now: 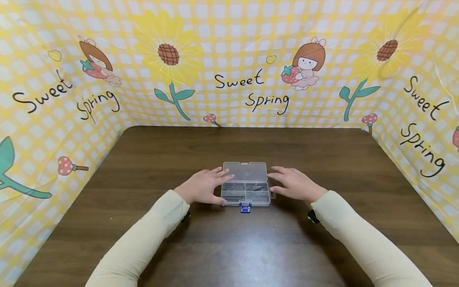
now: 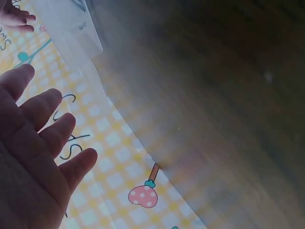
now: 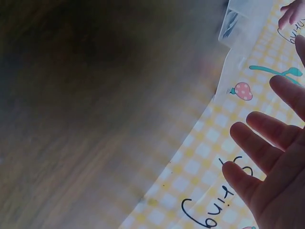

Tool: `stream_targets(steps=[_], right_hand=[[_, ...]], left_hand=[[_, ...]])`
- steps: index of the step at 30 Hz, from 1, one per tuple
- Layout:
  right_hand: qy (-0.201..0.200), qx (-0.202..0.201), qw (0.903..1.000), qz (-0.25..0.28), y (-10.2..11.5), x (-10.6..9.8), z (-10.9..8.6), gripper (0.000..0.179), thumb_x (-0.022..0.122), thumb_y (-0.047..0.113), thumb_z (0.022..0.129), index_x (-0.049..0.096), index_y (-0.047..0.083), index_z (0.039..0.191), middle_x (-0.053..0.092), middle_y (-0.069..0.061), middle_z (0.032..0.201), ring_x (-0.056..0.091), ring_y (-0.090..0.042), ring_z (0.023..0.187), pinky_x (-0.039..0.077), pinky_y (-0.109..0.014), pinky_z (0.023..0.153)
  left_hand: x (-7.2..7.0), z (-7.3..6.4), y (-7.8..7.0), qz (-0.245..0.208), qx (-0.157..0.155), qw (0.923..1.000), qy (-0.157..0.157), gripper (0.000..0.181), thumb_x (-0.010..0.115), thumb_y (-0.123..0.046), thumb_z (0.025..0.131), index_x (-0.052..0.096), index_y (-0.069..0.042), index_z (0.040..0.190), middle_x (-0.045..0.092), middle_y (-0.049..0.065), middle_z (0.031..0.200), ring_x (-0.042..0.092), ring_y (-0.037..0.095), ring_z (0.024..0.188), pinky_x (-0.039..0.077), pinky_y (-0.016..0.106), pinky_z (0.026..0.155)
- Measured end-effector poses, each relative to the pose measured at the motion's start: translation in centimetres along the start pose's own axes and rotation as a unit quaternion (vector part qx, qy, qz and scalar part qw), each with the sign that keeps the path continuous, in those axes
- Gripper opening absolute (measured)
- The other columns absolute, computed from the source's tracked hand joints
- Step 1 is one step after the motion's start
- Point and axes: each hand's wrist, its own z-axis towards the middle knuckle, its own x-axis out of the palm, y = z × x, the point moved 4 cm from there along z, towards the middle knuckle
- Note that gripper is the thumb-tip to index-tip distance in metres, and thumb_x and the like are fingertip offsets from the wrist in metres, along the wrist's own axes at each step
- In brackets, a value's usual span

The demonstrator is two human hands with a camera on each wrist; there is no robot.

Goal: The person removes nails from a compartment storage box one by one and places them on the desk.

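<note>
A clear plastic compartment box lies on the table with its lid folded back, away from the person. Thin metal pieces lie in its compartments; their exact kind is too small to make out. At the front edge hangs a blue latch. My left hand is spread at the box's left side, its thumb by the front left corner and its fingers overlapping the lid's edge. On the other side, my right hand has its fingers extended beside the lid and the box's right edge.
The dark wooden table carries the box near its middle. A yellow checked cloth printed with flowers and "Sweet Spring" stands around its back and both sides. Pale sleeves cover both arms.
</note>
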Motion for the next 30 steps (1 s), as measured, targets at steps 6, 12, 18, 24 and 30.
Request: stream_targets(steps=[6, 12, 18, 24, 30], right_hand=[[-0.005, -0.018, 0.9998, 0.005, 0.6, -0.1, 0.4, 0.045, 0.063, 0.027, 0.093, 0.059, -0.001, 0.128, 0.052, -0.025, 0.132, 0.051, -0.039, 0.120, 0.038, -0.053, 0.098], [-0.011, -0.023, 0.9996, 0.011, 0.8, -0.2, 0.6, 0.042, 0.063, 0.027, 0.093, 0.061, 0.001, 0.127, 0.057, -0.020, 0.126, 0.056, -0.034, 0.114, 0.042, -0.053, 0.092], [-0.018, -0.032, 0.9993, 0.010, 1.0, -0.2, 0.8, 0.040, 0.064, 0.027, 0.093, 0.063, 0.002, 0.124, 0.060, -0.015, 0.119, 0.059, -0.028, 0.107, 0.044, -0.051, 0.088], [-0.029, -0.056, 0.9980, 0.003, 1.3, -0.2, 1.1, 0.036, 0.066, 0.024, 0.091, 0.066, 0.002, 0.119, 0.061, -0.009, 0.099, 0.057, -0.017, 0.079, 0.047, -0.037, 0.074], [-0.029, -0.074, 0.9968, -0.007, 1.5, 0.2, 1.6, 0.032, 0.067, 0.022, 0.090, 0.068, 0.001, 0.114, 0.055, -0.004, 0.083, 0.044, -0.009, 0.063, 0.040, -0.027, 0.061]], left_hand=[[-0.1, -0.2, -0.2, -0.013, -0.011, 0.9994, 0.030, 0.083, 0.059, -0.059, 0.085, 0.035, -0.013, 0.150, 0.031, 0.013, 0.153, 0.024, 0.035, 0.141, 0.029, 0.049, 0.107], [-0.4, -0.3, -0.5, -0.015, -0.012, 0.9992, 0.035, 0.081, 0.058, -0.058, 0.087, 0.035, -0.013, 0.150, 0.031, 0.013, 0.153, 0.026, 0.038, 0.140, 0.029, 0.050, 0.107], [-0.3, -0.2, -0.6, -0.009, -0.018, 0.9988, 0.045, 0.079, 0.056, -0.058, 0.088, 0.035, -0.013, 0.150, 0.031, 0.011, 0.153, 0.029, 0.039, 0.138, 0.028, 0.049, 0.107], [0.0, 0.0, -0.7, -0.008, -0.021, 0.9984, 0.053, 0.078, 0.055, -0.057, 0.089, 0.035, -0.014, 0.150, 0.031, 0.010, 0.154, 0.033, 0.039, 0.136, 0.028, 0.048, 0.108], [0.3, 0.1, -0.6, -0.007, -0.027, 0.9979, 0.058, 0.075, 0.054, -0.056, 0.090, 0.036, -0.015, 0.150, 0.031, 0.010, 0.153, 0.036, 0.039, 0.134, 0.030, 0.048, 0.106]])
